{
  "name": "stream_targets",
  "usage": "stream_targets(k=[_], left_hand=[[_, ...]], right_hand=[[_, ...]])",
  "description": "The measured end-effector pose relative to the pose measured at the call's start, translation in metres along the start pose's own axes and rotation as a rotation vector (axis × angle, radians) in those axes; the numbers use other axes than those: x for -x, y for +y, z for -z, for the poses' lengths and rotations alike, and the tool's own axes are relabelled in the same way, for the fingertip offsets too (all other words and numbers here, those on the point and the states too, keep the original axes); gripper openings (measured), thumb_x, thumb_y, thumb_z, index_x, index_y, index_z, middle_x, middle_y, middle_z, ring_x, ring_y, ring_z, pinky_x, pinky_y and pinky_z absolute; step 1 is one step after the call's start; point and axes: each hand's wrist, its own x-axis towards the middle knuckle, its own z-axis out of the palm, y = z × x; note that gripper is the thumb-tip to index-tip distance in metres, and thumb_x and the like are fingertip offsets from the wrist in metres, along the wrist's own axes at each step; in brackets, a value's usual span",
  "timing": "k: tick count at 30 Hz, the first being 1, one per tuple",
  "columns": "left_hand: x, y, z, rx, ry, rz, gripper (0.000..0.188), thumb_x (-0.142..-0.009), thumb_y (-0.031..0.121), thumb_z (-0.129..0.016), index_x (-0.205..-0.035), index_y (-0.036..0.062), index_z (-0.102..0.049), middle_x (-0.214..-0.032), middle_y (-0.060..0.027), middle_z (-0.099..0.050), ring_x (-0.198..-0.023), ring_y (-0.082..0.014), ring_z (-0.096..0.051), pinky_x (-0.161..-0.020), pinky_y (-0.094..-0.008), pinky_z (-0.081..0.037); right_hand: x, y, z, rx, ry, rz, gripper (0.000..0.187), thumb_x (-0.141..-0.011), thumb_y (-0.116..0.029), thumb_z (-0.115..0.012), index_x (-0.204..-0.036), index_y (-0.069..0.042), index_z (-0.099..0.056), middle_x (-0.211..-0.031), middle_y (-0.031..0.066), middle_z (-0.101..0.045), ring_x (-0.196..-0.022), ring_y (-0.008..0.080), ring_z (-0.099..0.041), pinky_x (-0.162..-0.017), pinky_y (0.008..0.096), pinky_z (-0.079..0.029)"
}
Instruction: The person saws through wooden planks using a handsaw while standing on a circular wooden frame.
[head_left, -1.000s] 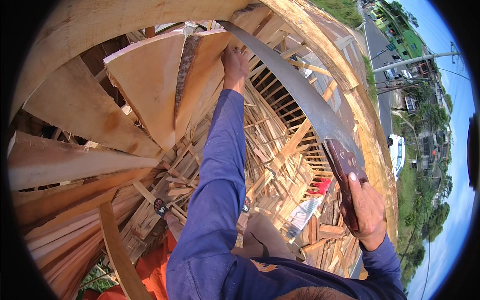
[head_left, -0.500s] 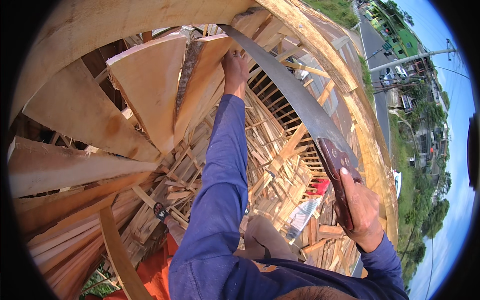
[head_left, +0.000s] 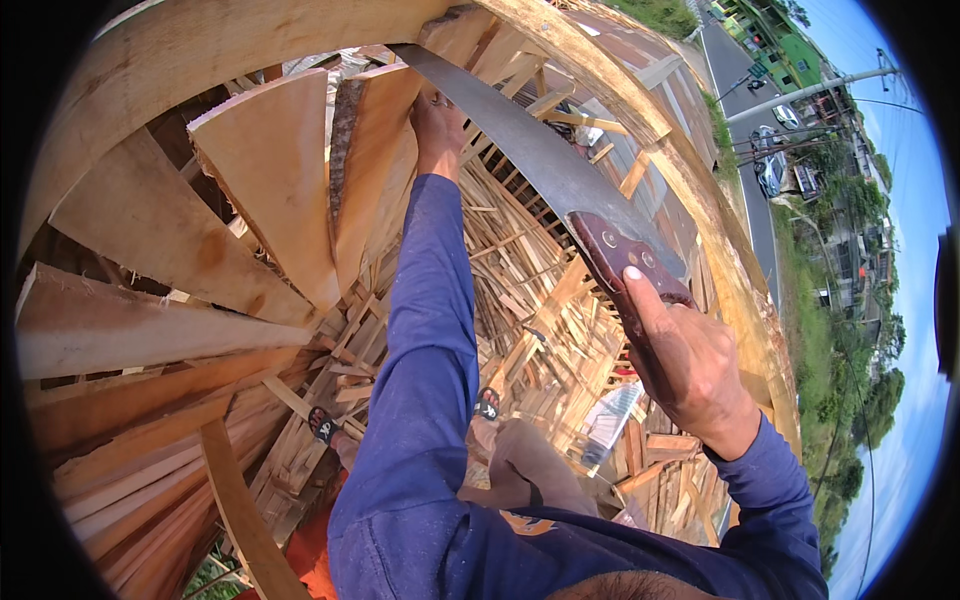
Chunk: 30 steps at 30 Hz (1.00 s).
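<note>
My right hand (head_left: 695,375) is closed round the dark red-brown handle of a handsaw (head_left: 535,150), with the index finger laid along the handle's side. The wide grey blade slants up and left, its tip by the upper end of an upright wooden board (head_left: 375,150). My left hand (head_left: 438,125) is closed at that board's right edge, just below the blade near its tip; some of its fingers are hidden. Bark runs down the board's left edge. Where the blade's teeth meet the wood cannot be made out.
Rough boards (head_left: 265,180) fan out on the left. A thick curved timber (head_left: 250,50) crosses the top, and another beam (head_left: 690,190) runs down the right. Below lie many loose offcuts (head_left: 530,240) around my sandalled feet. Beyond the beam are a road (head_left: 735,75) and parked cars.
My right hand and the saw have moved forward and to the left. My left hand still grips the board, and the whole view has shifted slightly.
</note>
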Motion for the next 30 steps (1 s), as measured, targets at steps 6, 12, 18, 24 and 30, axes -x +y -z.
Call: stream_targets(k=[6, 12, 18, 24, 30], left_hand=[[0.016, -0.003, -0.026, 0.161, 0.092, 0.085, 0.064, -0.103, 0.036, -0.053, -0.154, 0.0132, -0.023, -0.159, -0.0114, -0.022, -0.148, -0.0332, -0.023, -0.119, -0.0478, -0.028], [0.011, 0.007, -0.001, 0.058, -0.019, 0.003, 0.062, -0.103, 0.035, -0.053, -0.153, 0.0125, -0.025, -0.158, -0.0107, -0.026, -0.148, -0.0329, -0.024, -0.119, -0.0448, -0.029], [0.02, 0.005, -0.026, 0.191, -0.014, 0.095, 0.057, -0.104, 0.036, -0.051, -0.15, 0.0097, -0.029, -0.155, -0.011, -0.031, -0.144, -0.0341, -0.032, -0.12, -0.0452, -0.027], [0.011, 0.021, 0.002, 0.029, 0.007, -0.027, 0.055, -0.105, 0.038, -0.048, -0.148, 0.0079, -0.034, -0.148, -0.0101, -0.042, -0.136, -0.0313, -0.043, -0.117, -0.0415, -0.032], [0.024, -0.007, -0.039, 0.273, -0.023, 0.107, 0.054, -0.105, 0.039, -0.049, -0.148, 0.0088, -0.036, -0.148, -0.0086, -0.042, -0.134, -0.0284, -0.045, -0.115, -0.0415, -0.034]], right_hand=[[0.0, 0.018, -0.018, -0.048, 0.016, -0.054, 0.064, -0.076, 0.002, -0.068, -0.138, 0.006, -0.051, -0.064, 0.0083, -0.056, -0.055, 0.0222, -0.059, -0.053, 0.0371, -0.049], [-0.047, 0.025, -0.038, -0.02, 0.043, 0.011, 0.061, -0.081, 0.0, -0.065, -0.141, 0.002, -0.048, -0.068, 0.0099, -0.06, -0.06, 0.0242, -0.064, -0.054, 0.0394, -0.05], [-0.072, 0.04, -0.049, -0.025, 0.046, 0.006, 0.065, -0.079, 0.002, -0.067, -0.141, 0.0, -0.049, -0.075, 0.0133, -0.062, -0.064, 0.0277, -0.064, -0.059, 0.0405, -0.051], [-0.047, 0.029, -0.042, 0.036, 0.141, 0.066, 0.054, -0.08, -0.002, -0.065, -0.134, 0.002, -0.057, -0.061, 0.007, -0.057, -0.054, 0.0206, -0.061, -0.052, 0.0377, -0.05], [-0.101, 0.052, -0.063, 0.048, 0.078, 0.052, 0.051, -0.087, -0.005, -0.057, -0.136, 0.003, -0.045, -0.066, 0.0144, -0.062, -0.061, 0.0315, -0.066, -0.052, 0.0399, -0.052]])
